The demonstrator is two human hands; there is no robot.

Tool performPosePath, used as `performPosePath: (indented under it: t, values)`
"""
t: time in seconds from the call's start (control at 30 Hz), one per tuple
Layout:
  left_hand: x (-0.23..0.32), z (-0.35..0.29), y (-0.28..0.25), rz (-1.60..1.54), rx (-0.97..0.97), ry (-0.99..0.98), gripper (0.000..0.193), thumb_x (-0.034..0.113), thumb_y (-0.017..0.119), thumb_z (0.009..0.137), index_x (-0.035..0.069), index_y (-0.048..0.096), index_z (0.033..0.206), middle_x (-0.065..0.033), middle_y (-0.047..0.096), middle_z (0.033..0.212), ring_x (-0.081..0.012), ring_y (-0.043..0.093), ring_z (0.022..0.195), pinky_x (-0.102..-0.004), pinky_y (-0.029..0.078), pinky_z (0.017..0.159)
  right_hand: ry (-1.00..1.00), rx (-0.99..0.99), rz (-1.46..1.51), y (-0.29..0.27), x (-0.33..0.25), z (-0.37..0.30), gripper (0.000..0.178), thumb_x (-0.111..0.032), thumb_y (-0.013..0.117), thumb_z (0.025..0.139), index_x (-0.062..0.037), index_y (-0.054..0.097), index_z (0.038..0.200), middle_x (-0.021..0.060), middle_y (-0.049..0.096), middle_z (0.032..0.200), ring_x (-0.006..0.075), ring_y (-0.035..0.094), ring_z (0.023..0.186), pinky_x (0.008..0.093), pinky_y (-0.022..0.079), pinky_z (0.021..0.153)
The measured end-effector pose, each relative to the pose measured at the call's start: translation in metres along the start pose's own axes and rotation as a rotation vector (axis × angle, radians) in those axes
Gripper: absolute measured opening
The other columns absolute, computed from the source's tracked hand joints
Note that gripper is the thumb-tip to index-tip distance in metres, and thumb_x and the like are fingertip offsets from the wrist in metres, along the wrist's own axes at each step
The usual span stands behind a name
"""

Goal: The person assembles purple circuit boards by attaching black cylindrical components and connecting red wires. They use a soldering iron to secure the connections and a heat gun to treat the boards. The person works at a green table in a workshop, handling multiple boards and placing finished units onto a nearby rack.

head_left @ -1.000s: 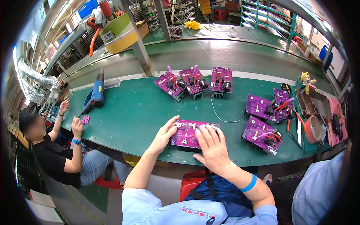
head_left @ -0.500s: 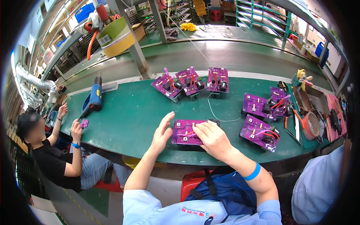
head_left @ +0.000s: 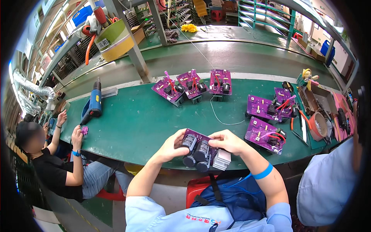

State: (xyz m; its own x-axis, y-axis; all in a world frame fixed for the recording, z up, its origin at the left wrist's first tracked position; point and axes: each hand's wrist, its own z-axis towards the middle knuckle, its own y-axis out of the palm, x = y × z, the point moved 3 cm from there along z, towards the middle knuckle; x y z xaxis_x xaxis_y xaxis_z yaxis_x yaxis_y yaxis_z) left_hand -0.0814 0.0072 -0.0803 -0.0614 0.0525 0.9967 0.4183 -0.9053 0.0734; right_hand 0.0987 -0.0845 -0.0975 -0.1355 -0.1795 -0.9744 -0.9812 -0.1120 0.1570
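Between my two hands is a purple circuit board (head_left: 192, 134), tipped up so its component side faces me. Several black cylindrical capacitors (head_left: 202, 150) and a silver finned heat sink (head_left: 222, 159) stick out from it. My left hand (head_left: 172, 147) grips the left edge, thumb against a capacitor. At the right edge, my right hand (head_left: 227, 142) holds on, its thumb over the top near the heat sink; the fingers behind are partly hidden. The board is at the table's front edge. A blue band (head_left: 264, 171) circles my right forearm.
Purple boards with red wires stand in a far group (head_left: 185, 87) and a right group (head_left: 266, 133) on the green table (head_left: 131, 127). Left lies a blue heat gun (head_left: 95, 101), beside a seated co-worker (head_left: 50, 162). Tools and an orange tape roll (head_left: 318, 126) lie at right.
The board lay flat on the table, my right hand over it and my left hand apart. Now it is lifted and turned over, held at both sides, capacitors showing.
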Motion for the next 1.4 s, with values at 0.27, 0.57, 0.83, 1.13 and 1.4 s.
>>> performPosePath:
  t: [0.27, 0.57, 0.83, 1.13, 1.4]
  values:
    - [-0.017, 0.015, -0.009, -0.060, 0.139, -0.265, 0.042, 0.038, 0.048, 0.082, 0.003, 0.049, 0.104, -0.0064, 0.057, 0.097, -0.0128, 0.056, 0.084, -0.0271, 0.046, 0.071, 0.150, -0.003, 0.515, -0.018, 0.020, 0.009, 0.058, -0.045, 0.032, 0.089, 0.0057, 0.046, 0.114, 0.0173, 0.054, 0.107, 0.0221, 0.055, 0.096, 0.0344, 0.042, 0.086]
    - [-0.016, 0.029, -0.012, -0.594, 0.186, -0.510, 0.043, 0.042, 0.051, 0.081, 0.007, 0.053, 0.105, -0.0076, 0.060, 0.098, -0.0169, 0.059, 0.088, -0.0301, 0.049, 0.077, 0.031, 0.053, 0.772, -0.013, 0.018, 0.004, 0.053, -0.044, 0.029, 0.090, -0.0003, 0.044, 0.116, 0.0151, 0.050, 0.114, 0.0254, 0.050, 0.104, 0.0395, 0.039, 0.091]
    - [-0.021, 0.038, -0.018, -0.665, 0.137, -0.666, 0.051, 0.049, 0.051, 0.078, 0.009, 0.051, 0.110, -0.0096, 0.057, 0.105, -0.0181, 0.058, 0.090, -0.0317, 0.049, 0.076, 0.015, 0.073, 0.778, -0.014, 0.019, 0.006, 0.055, -0.049, 0.024, 0.089, -0.0048, 0.042, 0.117, 0.0145, 0.050, 0.114, 0.0259, 0.050, 0.104, 0.0403, 0.041, 0.089]
    - [-0.022, 0.047, -0.021, -0.470, 0.093, -0.809, 0.063, 0.066, 0.037, 0.076, 0.011, 0.056, 0.100, -0.0061, 0.062, 0.080, -0.0163, 0.060, 0.061, -0.0317, 0.049, 0.050, 0.079, 0.124, 0.784, -0.018, 0.022, 0.005, 0.061, -0.056, 0.024, 0.085, -0.0071, 0.042, 0.117, 0.0153, 0.051, 0.109, 0.0282, 0.053, 0.098, 0.0454, 0.044, 0.082]
    - [-0.021, 0.049, -0.024, -0.465, 0.130, -0.842, 0.066, 0.066, 0.034, 0.077, 0.009, 0.055, 0.103, -0.0061, 0.061, 0.083, -0.0162, 0.060, 0.062, -0.0318, 0.049, 0.049, 0.104, 0.108, 0.758, -0.019, 0.022, 0.006, 0.061, -0.057, 0.021, 0.085, -0.0117, 0.038, 0.123, 0.0129, 0.050, 0.115, 0.0244, 0.052, 0.103, 0.0403, 0.043, 0.085]
